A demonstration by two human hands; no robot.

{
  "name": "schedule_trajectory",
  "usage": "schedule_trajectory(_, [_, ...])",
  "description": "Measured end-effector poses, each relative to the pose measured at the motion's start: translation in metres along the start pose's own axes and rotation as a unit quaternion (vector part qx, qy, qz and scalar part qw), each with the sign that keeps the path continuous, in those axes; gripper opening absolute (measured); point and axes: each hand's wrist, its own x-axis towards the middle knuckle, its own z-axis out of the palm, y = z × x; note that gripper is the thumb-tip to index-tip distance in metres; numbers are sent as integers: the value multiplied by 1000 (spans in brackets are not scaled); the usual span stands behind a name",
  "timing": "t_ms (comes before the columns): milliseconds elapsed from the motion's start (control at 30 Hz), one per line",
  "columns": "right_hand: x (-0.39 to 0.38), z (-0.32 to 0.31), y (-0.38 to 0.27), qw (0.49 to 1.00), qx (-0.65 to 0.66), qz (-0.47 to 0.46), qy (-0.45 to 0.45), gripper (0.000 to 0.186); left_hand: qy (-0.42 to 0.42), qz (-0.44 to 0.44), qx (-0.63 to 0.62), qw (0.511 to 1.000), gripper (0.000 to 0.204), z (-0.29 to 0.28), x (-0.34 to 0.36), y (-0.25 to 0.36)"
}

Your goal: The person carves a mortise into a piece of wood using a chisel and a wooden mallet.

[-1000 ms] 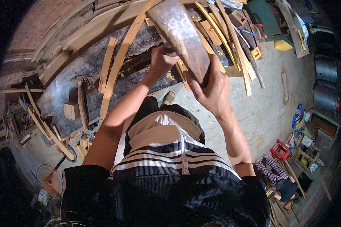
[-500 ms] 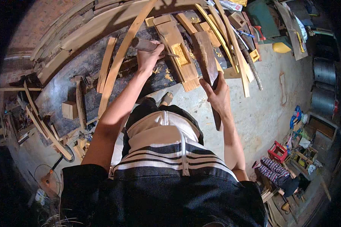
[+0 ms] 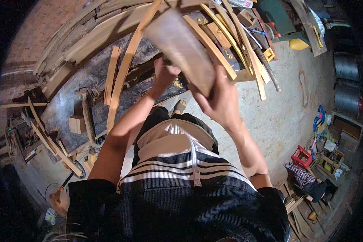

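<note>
Wooden slab (image 3: 183,50), clasped in the right hand (image 3: 223,99), should clear the left hand (image 3: 164,76) alongside (curled, any hold hidden).

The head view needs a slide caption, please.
Right hand gripping a blurred wooden block, left hand beside it, over a workbench.

At twelve o'clock the block (image 3: 183,50) showed grey fading into brown (blurred, though); at six, the shirt (image 3: 177,201) was black, white-striped; at two, the plastic-looking piece (image 3: 298,44) was yellow.
</note>
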Motion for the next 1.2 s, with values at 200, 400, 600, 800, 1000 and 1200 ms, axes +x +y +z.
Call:
schedule_trajectory(200, [-2,2,-1,998,-26,-1,-53,45,48,108,98,988,19,11,-22,-64])
schedule_trajectory(400, [9,13,24,987,-34,98,-125,59,92,-191,-341,916,9,2,-9,-44])
schedule_trajectory(600, [-32,14,81,962,75,261,-12,55,20,-363,-174,915,21,-42,8,24])
schedule_trajectory(800, [-67,5,93,941,82,326,-36,57,56,-292,-312,902,18,-25,1,28])
schedule_trajectory(1000, [-74,8,86,942,43,330,-46,61,7,-209,-109,972,12,-14,4,34])
schedule_trajectory(1200, [-45,-17,17,984,47,169,13,60,-15,-121,-88,989,10,0,1,30])
